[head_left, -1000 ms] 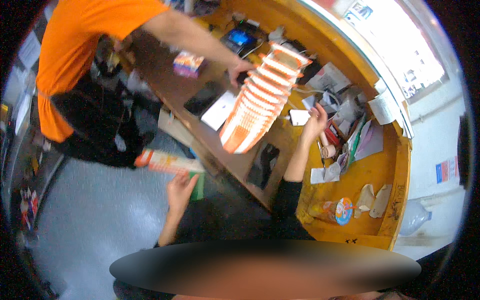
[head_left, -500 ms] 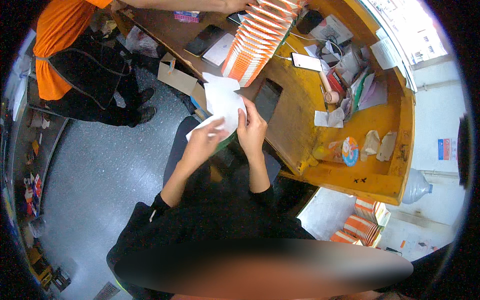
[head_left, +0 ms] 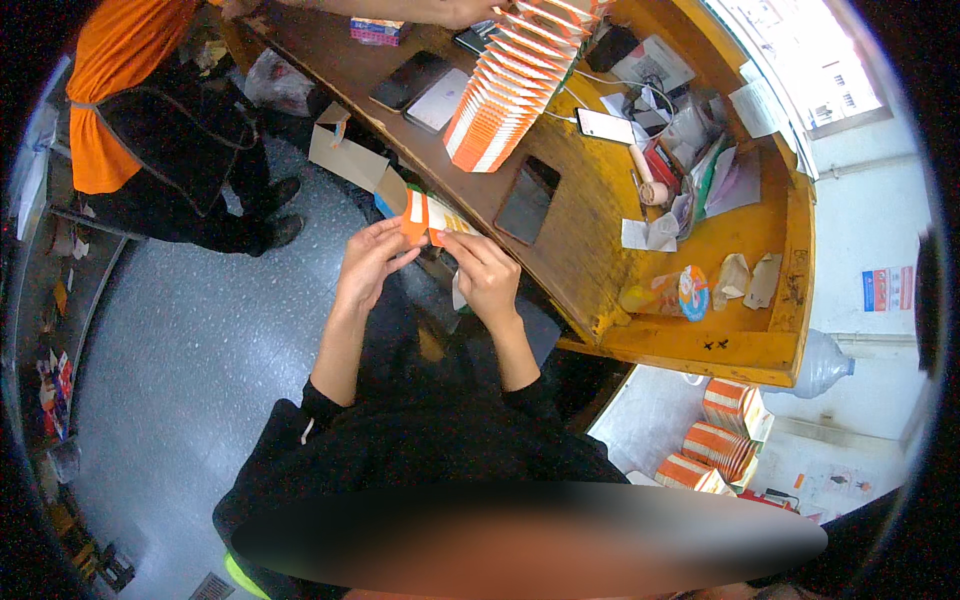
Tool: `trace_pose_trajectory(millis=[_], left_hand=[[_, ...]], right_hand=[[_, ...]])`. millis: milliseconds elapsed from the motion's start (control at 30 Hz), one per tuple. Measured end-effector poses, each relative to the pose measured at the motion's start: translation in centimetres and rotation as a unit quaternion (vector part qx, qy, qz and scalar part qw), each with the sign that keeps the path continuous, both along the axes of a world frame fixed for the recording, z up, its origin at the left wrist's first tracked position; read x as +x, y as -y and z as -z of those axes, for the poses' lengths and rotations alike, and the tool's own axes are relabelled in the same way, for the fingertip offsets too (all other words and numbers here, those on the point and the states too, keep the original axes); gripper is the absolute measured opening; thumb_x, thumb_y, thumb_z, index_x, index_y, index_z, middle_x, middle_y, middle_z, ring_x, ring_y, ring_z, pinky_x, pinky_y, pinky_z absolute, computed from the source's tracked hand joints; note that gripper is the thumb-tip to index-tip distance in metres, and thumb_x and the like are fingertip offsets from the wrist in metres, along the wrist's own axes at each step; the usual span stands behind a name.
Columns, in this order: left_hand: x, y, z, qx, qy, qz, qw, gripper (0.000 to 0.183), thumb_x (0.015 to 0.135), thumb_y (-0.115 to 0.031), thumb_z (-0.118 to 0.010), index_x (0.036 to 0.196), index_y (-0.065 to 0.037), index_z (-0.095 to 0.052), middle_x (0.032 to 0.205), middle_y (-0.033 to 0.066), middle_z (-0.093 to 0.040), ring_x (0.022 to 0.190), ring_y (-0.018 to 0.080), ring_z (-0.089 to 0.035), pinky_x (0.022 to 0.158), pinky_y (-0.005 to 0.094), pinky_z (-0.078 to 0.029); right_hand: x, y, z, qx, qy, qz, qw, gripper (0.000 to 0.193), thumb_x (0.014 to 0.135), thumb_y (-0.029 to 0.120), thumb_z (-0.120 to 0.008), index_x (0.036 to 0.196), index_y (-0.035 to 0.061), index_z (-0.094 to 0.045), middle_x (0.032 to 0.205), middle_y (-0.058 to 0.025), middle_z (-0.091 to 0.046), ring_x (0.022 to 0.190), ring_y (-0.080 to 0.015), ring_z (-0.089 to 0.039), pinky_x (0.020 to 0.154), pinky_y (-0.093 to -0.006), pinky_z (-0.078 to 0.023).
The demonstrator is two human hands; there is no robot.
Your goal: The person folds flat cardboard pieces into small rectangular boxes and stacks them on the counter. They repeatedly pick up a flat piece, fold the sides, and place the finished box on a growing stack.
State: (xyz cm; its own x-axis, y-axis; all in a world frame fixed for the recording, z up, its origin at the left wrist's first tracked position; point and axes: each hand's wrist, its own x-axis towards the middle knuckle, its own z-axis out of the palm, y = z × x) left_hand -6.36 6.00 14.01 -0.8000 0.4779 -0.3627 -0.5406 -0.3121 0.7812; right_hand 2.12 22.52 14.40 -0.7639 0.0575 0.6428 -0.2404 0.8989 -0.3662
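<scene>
Between my two hands, just off the near edge of the table, is an orange-and-white striped paper carton [head_left: 420, 214], partly folded. My left hand [head_left: 370, 262] pinches its left side, thumb and fingertips at the orange edge. My right hand [head_left: 486, 277] grips the other side, its thumb and fingers closed over the near edge. Below my right palm a bit of white [head_left: 459, 291] shows; what it belongs to is hidden. On the table beyond stands a long nested stack of striped cartons [head_left: 500, 125], with a co-worker's hand [head_left: 470, 10] at its far end.
A dark phone [head_left: 527, 200] lies on the wooden table [head_left: 575, 270], right of my hands. Farther right are a charging white phone [head_left: 605, 126], papers and a cup [head_left: 692, 293]. An open cardboard box [head_left: 350, 160] stands left of the table. More cartons [head_left: 718, 450] sit lower right.
The paper piece has been turned and folded: its plain white side faced up before, now orange stripes show. My left hand has moved left and up from across the sheet to its edge.
</scene>
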Motion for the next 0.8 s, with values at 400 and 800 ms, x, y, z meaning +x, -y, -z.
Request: trace_pose_trajectory(millis=[400,800], left_hand=[[2.9,-2.1,0.5,-0.145,-0.298,-0.146,0.932,0.009,0.083,0.001,-0.070,0.090,0.007,-0.070,0.085,0.0049,-0.071,0.077,0.0094,-0.066,0.071,0.0224,-0.052],[4.7,-3.4,0.0,-0.155,-0.365,-0.158,0.904,0.010,0.085,0.006,-0.061,0.089,0.007,-0.070,0.085,0.0109,-0.071,0.078,0.0139,-0.067,0.071,0.0241,-0.052]], right_hand=[[-0.1,1.1,-2.8,-0.320,0.059,0.078,0.942,0.011,0.080,0.004,-0.072,0.090,-0.0011,-0.074,0.085,-0.0103,-0.069,0.077,-0.0172,-0.064,0.070,-0.0255,-0.048],[0.6,3.1,-1.9,-0.319,-0.036,0.081,0.944,0.014,0.078,0.004,-0.073,0.092,0.0021,-0.075,0.082,-0.0088,-0.061,0.074,-0.0185,-0.059,0.064,-0.0278,-0.047]])
